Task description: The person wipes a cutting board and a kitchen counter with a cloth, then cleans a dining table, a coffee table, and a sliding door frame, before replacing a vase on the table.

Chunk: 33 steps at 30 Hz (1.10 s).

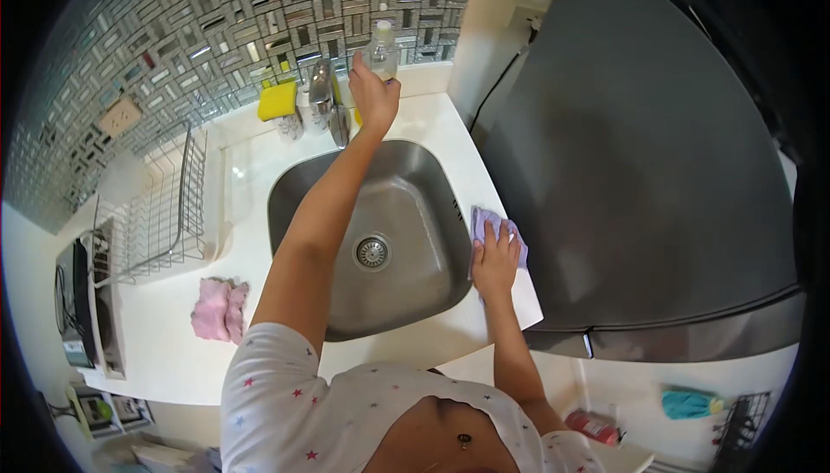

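My left hand [377, 103] reaches across the sink to the back ledge, its fingers closed around a clear bottle [383, 51] with a pale cap. The bottle stands upright against the tiled wall, right of the faucet [322, 92]. On the counter strip right of the sink, my right hand [497, 264] grips a bunched light purple cloth [486, 216], fingers pressed over it. Below my left arm lies the stainless steel sink [406, 179] with a round drain strainer [372, 252]. Part of the basin is hidden behind that arm.
A yellow sponge [277, 101] rests on a holder left of the faucet. Farther left are a wire dish rack [164, 214] and a crumpled pink cloth [220, 310] on the white counter [164, 326]. A large dark grey refrigerator [640, 170] borders the counter's right edge.
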Each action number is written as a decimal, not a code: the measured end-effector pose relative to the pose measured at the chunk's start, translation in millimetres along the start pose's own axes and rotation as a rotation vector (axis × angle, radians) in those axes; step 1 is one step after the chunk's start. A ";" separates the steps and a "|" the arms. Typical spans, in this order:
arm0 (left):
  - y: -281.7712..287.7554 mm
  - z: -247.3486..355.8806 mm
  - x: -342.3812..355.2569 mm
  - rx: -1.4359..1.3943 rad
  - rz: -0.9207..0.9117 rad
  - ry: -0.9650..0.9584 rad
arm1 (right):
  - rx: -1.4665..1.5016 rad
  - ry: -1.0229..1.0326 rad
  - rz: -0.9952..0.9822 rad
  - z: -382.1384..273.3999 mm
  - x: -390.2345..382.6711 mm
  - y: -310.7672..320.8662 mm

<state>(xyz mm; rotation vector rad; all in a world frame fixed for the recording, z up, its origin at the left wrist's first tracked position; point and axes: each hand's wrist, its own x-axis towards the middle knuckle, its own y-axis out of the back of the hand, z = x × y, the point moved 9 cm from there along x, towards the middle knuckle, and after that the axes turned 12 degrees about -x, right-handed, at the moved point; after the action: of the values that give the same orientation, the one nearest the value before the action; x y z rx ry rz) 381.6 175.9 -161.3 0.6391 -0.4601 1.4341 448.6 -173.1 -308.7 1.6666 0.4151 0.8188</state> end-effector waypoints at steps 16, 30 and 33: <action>164.3 -5.5 -195.8 -0.096 -0.554 0.268 | 0.035 0.254 -0.003 -15.6 -33.2 3.9; 256.4 -30.3 -211.8 0.124 -0.322 0.126 | 0.268 0.942 0.054 -387.2 105.5 -52.3; 263.3 -33.3 -209.7 0.113 -0.295 0.139 | 0.210 0.956 0.138 -401.9 107.9 -57.4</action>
<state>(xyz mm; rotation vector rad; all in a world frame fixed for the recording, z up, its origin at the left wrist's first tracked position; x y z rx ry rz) 97.3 43.8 -288.1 0.6626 -0.1676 1.2188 248.3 195.9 -299.4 1.4025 1.0715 1.7127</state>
